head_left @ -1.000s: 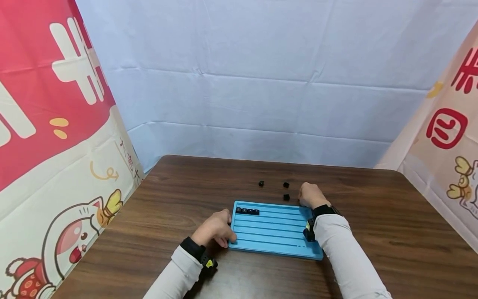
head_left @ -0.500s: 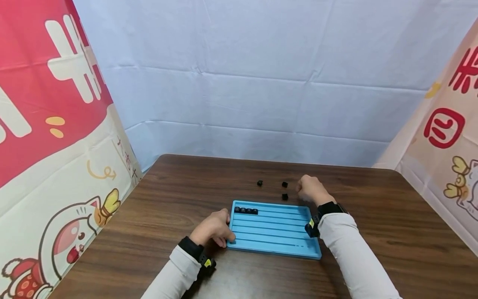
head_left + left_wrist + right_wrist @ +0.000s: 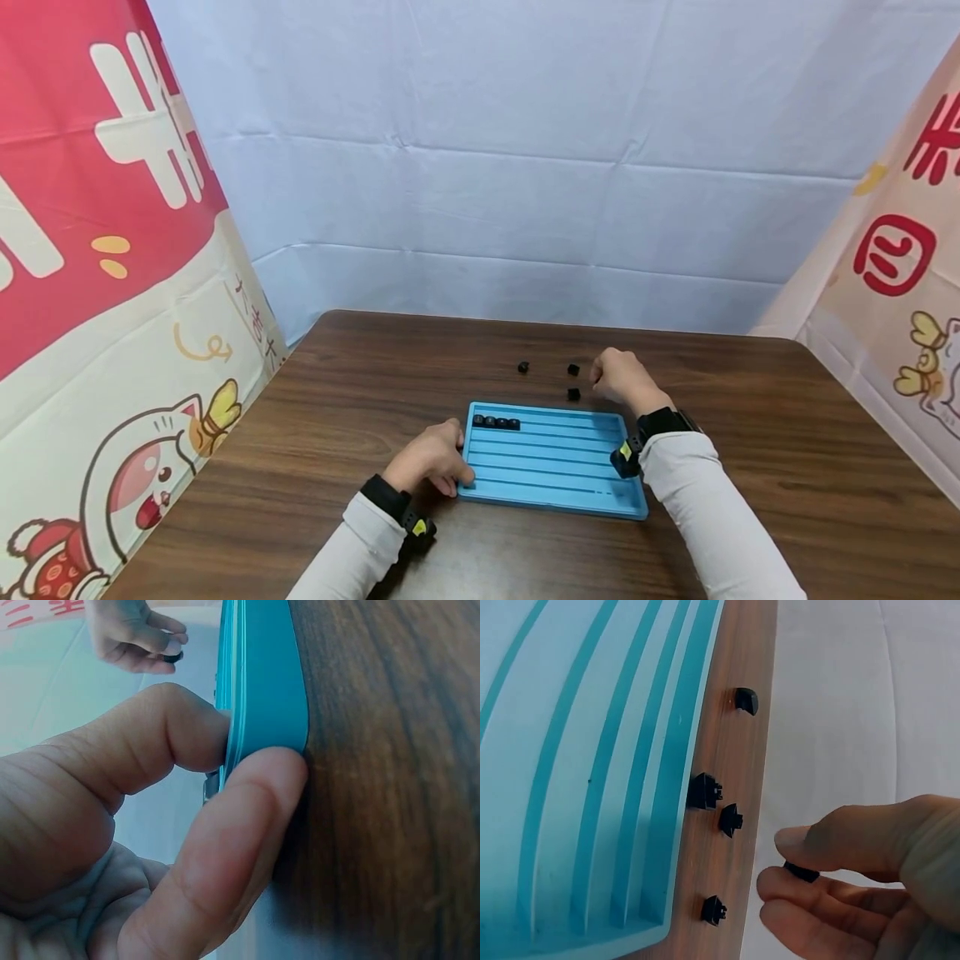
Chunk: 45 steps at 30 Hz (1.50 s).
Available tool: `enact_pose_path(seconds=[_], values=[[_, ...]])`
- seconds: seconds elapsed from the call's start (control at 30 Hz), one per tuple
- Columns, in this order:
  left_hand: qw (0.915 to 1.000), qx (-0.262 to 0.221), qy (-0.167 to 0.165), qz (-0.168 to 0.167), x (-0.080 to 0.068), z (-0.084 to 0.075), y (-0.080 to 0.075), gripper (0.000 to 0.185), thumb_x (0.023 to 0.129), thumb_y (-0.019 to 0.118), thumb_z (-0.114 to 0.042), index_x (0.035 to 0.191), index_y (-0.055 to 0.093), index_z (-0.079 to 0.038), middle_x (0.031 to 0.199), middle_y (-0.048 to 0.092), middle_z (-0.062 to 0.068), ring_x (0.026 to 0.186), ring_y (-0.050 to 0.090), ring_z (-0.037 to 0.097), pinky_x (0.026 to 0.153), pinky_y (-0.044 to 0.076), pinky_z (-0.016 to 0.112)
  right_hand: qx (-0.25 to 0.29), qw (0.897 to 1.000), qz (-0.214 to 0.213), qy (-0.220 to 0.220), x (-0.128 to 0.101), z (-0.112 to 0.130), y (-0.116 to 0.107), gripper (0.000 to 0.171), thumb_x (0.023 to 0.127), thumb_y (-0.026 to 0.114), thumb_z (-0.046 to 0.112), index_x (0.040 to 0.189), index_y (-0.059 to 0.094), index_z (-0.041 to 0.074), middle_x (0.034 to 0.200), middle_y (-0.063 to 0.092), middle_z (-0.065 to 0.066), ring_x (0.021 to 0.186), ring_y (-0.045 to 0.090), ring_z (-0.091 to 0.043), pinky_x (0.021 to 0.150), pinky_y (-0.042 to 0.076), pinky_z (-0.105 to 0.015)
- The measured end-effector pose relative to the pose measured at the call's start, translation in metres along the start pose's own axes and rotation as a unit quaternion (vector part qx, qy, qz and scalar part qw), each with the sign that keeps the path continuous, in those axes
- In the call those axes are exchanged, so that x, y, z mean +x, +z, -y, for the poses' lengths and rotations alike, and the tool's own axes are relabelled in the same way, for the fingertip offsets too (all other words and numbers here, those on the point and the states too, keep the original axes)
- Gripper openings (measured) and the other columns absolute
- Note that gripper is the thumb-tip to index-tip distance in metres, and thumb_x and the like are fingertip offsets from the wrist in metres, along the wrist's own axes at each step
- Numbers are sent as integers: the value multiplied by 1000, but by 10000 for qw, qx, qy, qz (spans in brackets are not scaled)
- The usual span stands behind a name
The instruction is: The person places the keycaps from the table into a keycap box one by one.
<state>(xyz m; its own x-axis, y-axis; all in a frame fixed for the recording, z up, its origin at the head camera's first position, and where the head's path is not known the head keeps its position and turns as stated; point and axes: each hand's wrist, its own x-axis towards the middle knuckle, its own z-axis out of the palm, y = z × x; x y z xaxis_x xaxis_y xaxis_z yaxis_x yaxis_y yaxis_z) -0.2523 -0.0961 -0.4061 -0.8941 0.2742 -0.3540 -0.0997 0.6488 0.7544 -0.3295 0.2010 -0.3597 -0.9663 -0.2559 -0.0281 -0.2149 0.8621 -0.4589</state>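
Note:
My left hand [image 3: 431, 458] pinches the left rim of a light blue ridged tray [image 3: 555, 471]; in the left wrist view its thumb and a finger are on either side of the tray wall [image 3: 274, 682]. Several black keycaps [image 3: 497, 422] sit in a row in the tray's top-left groove. Beyond the tray's far right corner, my right hand [image 3: 626, 379] is raised above the table, pinching one black keycap [image 3: 802, 871] between thumb and fingers. Loose keycaps lie close by, one [image 3: 573, 394] just left of that hand.
Behind the tray, other loose keycaps [image 3: 523, 367] [image 3: 714, 910] are scattered on the dark wooden table [image 3: 375, 375]. A pale cloth [image 3: 480, 167] hangs past the table's back edge. Printed cloths [image 3: 127, 333] hang at both sides.
My right hand has moved slightly away from the tray, then a little left toward the loose keycaps. The left hand and the tray stay in place.

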Motion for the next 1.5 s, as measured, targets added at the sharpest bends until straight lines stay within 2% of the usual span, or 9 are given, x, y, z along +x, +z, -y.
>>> enact_pose_path(seconds=[0.17, 0.3, 0.43, 0.73, 0.93, 1.07, 1.23, 1.37, 1.5], values=[[10000, 12, 17, 2, 1, 0, 0, 41, 70, 68, 8, 100, 42, 0, 67, 58, 21, 47, 60, 24, 44, 52, 33, 140, 9996, -4, -249, -1, -2, 2, 14, 84, 58, -6, 97, 64, -3, 91, 60, -13, 77, 55, -25, 64, 47, -37], [10000, 14, 11, 0, 0, 0, 0, 41, 70, 68, 8, 100, 43, 0, 67, 57, 20, 47, 60, 24, 43, 52, 33, 689, 9959, 128, -576, -2, -4, 5, 18, 84, 56, -9, 100, 62, -4, 94, 60, -13, 84, 56, -26, 67, 48, -38], [10000, 12, -9, -5, -1, 0, 0, 41, 69, 68, 8, 100, 43, 0, 66, 57, 21, 47, 60, 24, 43, 52, 33, 1213, 9900, 227, -689, -3, -8, 8, 19, 84, 56, -9, 101, 62, -5, 96, 60, -15, 85, 56, -26, 67, 49, -37], [10000, 21, -21, 14, -1, -1, -1, 42, 69, 68, 8, 101, 42, 0, 65, 57, 21, 47, 59, 24, 43, 52, 33, 2438, 9666, 508, -600, -3, -15, 13, 24, 82, 55, -13, 106, 58, -9, 96, 59, -18, 85, 59, -27, 68, 51, -35], [10000, 8, -38, 31, -1, -1, -3, 42, 70, 68, 8, 102, 42, 0, 68, 56, 21, 47, 60, 24, 44, 52, 33, 2777, 9560, 614, -714, -3, -17, 10, 24, 85, 55, -12, 109, 56, -11, 96, 59, -23, 84, 60, -28, 72, 52, -39], [10000, 3, -33, 50, -2, -2, -3, 42, 70, 68, 8, 103, 42, 0, 66, 56, 20, 47, 59, 23, 43, 51, 33, 2891, 9512, 701, -823, -5, -19, 11, 27, 89, 51, -10, 116, 54, -12, 104, 57, -27, 85, 61, -29, 75, 52, -41], [10000, -4, -3, 66, -2, -2, -1, 42, 70, 68, 8, 103, 43, 0, 64, 56, 19, 46, 59, 23, 43, 51, 33, 3347, 9373, 832, -508, -6, -21, 13, 30, 94, 44, -8, 123, 48, -12, 104, 53, -26, 86, 62, -30, 77, 51, -45], [9999, -23, 59, 82, -1, 0, -1, 41, 70, 68, 8, 102, 42, 0, 63, 57, 19, 46, 59, 23, 44, 52, 33, 3681, 9255, 833, -312, -6, -21, 15, 26, 93, 45, -8, 119, 44, -13, 99, 51, -25, 85, 63, -31, 77, 51, -47], [10000, 8, 70, 67, 0, 1, -1, 41, 70, 68, 8, 102, 43, 0, 65, 57, 19, 47, 60, 23, 44, 52, 33, 3639, 9272, 789, -404, -6, -22, 17, 23, 91, 52, -6, 112, 50, -15, 97, 54, -27, 85, 61, -35, 75, 52, -47]])
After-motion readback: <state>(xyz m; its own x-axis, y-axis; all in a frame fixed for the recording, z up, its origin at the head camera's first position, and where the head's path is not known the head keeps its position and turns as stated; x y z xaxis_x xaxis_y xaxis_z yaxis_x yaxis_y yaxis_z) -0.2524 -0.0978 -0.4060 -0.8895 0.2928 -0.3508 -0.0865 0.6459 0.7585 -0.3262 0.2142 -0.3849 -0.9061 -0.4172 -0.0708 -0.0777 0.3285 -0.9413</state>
